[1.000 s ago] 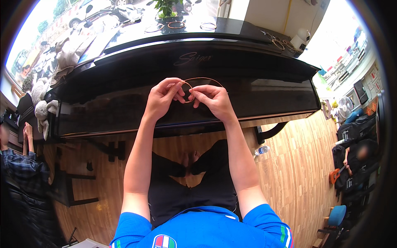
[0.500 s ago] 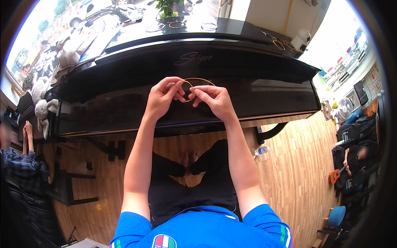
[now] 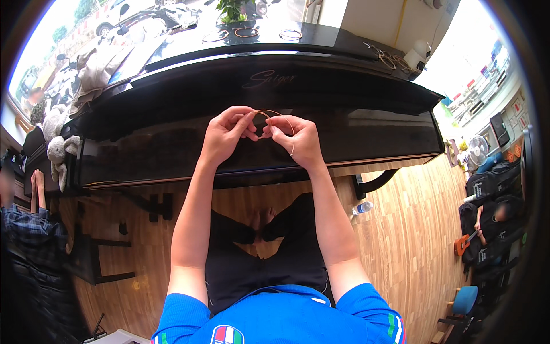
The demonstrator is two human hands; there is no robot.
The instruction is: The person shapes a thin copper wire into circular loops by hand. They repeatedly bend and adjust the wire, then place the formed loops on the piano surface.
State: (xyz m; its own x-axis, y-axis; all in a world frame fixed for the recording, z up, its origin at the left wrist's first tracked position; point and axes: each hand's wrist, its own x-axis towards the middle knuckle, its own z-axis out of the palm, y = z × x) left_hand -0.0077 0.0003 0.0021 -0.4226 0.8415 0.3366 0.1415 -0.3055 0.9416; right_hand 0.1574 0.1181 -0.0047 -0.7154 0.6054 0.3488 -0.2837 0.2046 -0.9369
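Observation:
A thin copper-coloured string [image 3: 269, 112] is looped between my hands in front of the glossy black piano [image 3: 143, 149]. My left hand [image 3: 229, 135] pinches the loop at its left side, fingers curled. My right hand [image 3: 295, 137] is closed on the string just to the right, thumb against forefinger, while a loose end hangs down across that hand. Exactly where the fingertips meet the string is partly hidden. Above my hands, several coiled copper rings [image 3: 246, 32] lie on the piano top.
A plush rabbit [image 3: 57, 150] sits at the left, near a seated person [image 3: 28, 229]. At right another person [image 3: 488, 221] holds an orange small guitar [image 3: 462, 246]. A bottle [image 3: 362, 208] is on the floor; a blue stool [image 3: 467, 297], cables [image 3: 384, 57] and plant [image 3: 232, 11] are around.
The string's wide arc has narrowed, and its free end has swung down to hang over my right hand. My hands have moved only slightly.

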